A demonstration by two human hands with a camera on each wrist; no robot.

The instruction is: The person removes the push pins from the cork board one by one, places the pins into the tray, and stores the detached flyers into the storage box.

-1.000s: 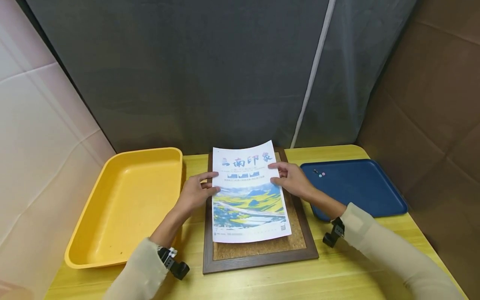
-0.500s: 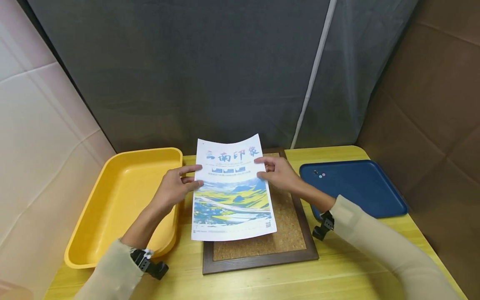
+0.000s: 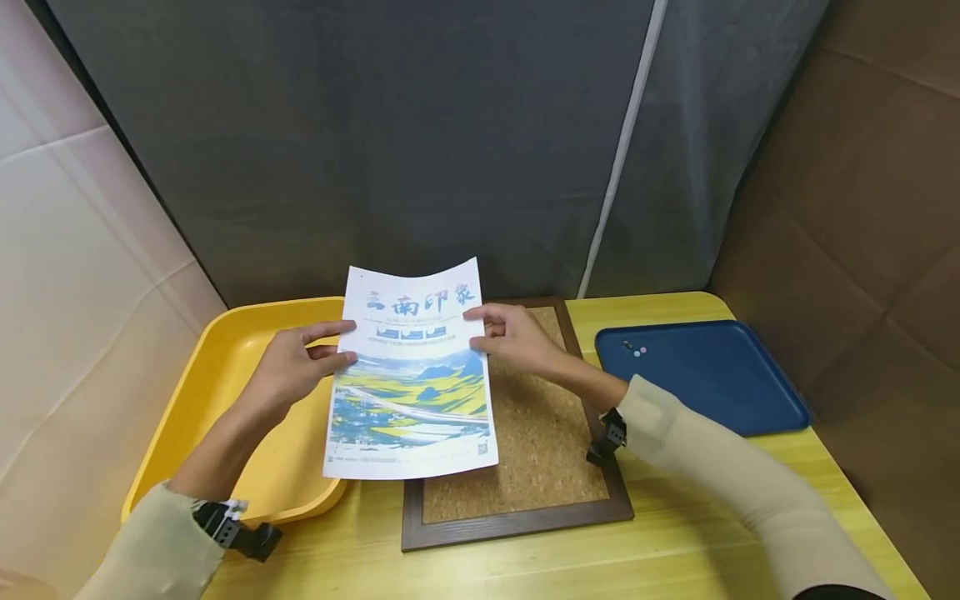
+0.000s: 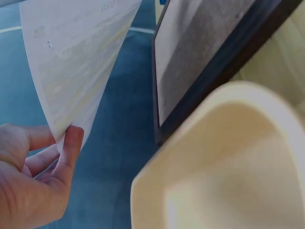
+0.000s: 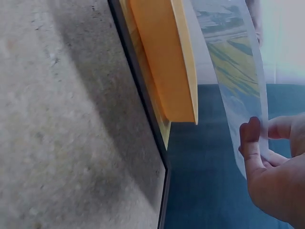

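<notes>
A rough cork board (image 3: 525, 433) in a dark wood frame lies nearest; above its left edge, left hand (image 3: 288, 375) and right hand (image 3: 513, 337) pinch a thin glossy poster (image 3: 412, 375); the wrist views show thumbs clamping its edges; the smooth yellow tray (image 3: 217, 367) sits left.

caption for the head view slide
Both hands hold a printed landscape poster above a cork-filled wooden frame and yellow plastic tray.

Poster (image 3: 411, 375) covers left rail of cork board (image 3: 525, 433) and near right corner of yellow tray (image 3: 225, 367). Small items on blue tray (image 3: 705, 375) too tiny to identify. Poster print illegible in wrist views.
</notes>
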